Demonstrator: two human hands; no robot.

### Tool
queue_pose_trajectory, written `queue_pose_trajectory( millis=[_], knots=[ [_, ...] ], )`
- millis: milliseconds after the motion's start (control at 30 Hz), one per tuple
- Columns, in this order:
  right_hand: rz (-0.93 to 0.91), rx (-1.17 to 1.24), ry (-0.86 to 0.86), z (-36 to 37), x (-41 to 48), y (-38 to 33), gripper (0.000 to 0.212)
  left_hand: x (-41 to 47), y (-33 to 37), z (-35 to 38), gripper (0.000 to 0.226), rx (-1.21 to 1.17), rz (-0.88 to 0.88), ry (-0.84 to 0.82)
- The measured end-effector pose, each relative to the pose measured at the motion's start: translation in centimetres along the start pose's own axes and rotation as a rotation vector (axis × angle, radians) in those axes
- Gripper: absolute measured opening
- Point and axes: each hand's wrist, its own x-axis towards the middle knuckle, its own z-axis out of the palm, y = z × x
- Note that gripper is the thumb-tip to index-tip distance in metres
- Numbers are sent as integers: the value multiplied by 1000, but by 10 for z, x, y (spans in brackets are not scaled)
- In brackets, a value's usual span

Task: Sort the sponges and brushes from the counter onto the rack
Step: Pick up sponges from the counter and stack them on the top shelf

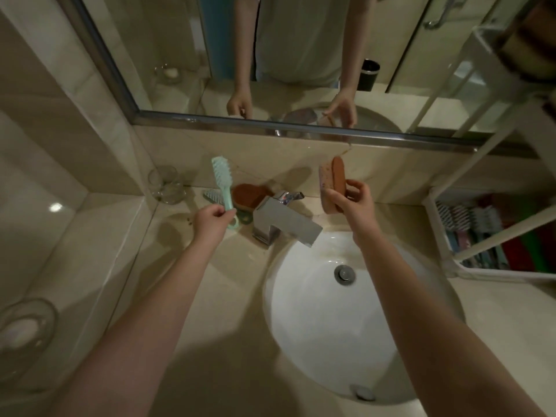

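Lower centre: white sink [301, 341], both forearms reaching over it.

Left hand [210, 219], centre left: fingers [224, 210] curl round the low end of the handle of a mint brush [223, 179], held clear of the tabletop [210, 296] with its head up. It looks like light, stiff plastic that won't deform. The handle is the right place to grasp it, since the bristles give no purchase.

Right hand [350, 201], centre right: thumb and fingers [358, 185] pinch the lower half of a two-layer sponge [331, 182], pale foam on one side and a brown pad on the other, held upright in the air. It is probably very light and soft and squashes under pressure, so a gentle grasp across the flat faces is enough. If wet, it may drip.

Behind the faucet [282, 218], on the tabletop: a brown heart-shaped sponge [248, 195] and a second brush [212, 196] lying flat, both unsorted. A glass [165, 183] stands just left of them.

Right edge: a white rack [433, 212]. Its lower tier holds brushes already. The items on the top shelf are too blurred to identify.
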Motion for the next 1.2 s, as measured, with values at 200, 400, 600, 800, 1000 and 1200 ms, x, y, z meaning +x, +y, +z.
queue_pose_trajectory(
  millis=[200,400,600,800,1000,1200],
  knots=[
    [-136,-14,-35,-22,-28,-53,48,-41,61,26,32,-202,125,-94],
    [-279,-44,-12,-63,-58,-107,44,-89,131,50,20,-297,207,-181],
    [-386,-49,-2,-119,-77,-154,39,-145,198,82,14,-325,358,-223],
    [-553,-40,18,-185,-95,-190,40,-192,256,127,21,-371,505,-254],
    [-646,-34,53,-268,-104,-212,44,-239,302,180,21,-403,579,-313],
    [-654,-101,212,-345,-100,-218,48,-275,331,230,23,-416,600,-394]
  ],
)
